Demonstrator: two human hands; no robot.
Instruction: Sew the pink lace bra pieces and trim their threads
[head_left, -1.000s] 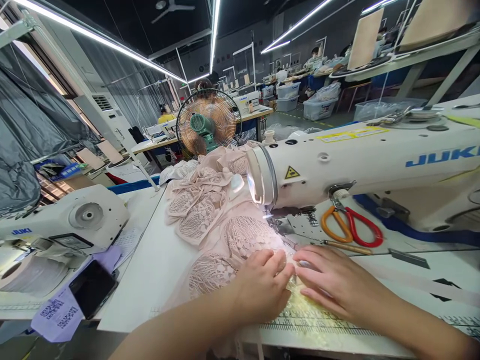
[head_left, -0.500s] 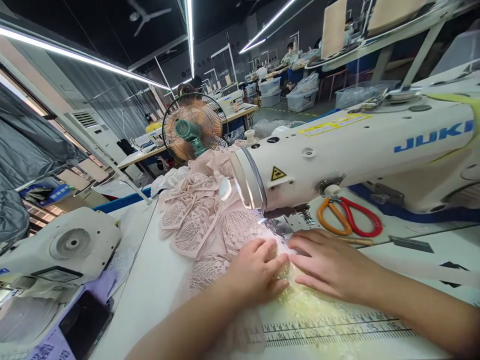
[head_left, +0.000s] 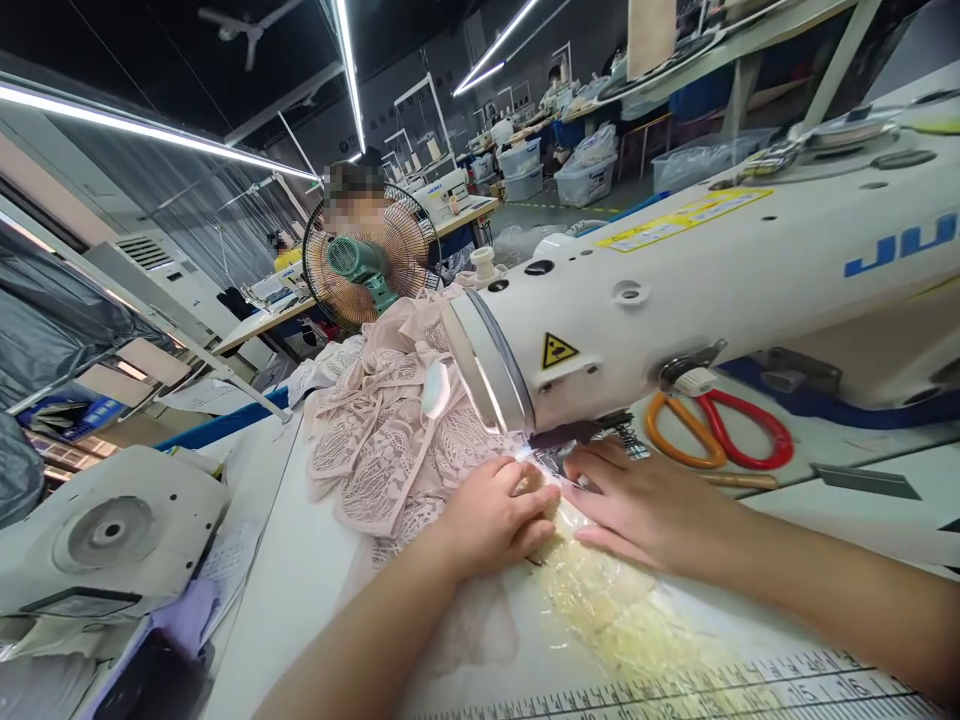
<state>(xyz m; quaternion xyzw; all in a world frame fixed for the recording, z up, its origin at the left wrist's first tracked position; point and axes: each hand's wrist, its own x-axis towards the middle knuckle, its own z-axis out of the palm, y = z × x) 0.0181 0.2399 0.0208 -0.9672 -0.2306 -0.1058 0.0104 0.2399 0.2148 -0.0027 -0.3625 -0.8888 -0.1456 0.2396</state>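
Left hand and right hand touch yellowish material, grip unclear; distant bin holds crumpled plastic.

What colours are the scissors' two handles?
One handle is orange, the other handle red, seen best in the head view.

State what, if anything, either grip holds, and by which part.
The left grip and right grip are at the end of the shiny yellowish material nearest the sewing machine; whether they pinch it or only press it cannot be told.
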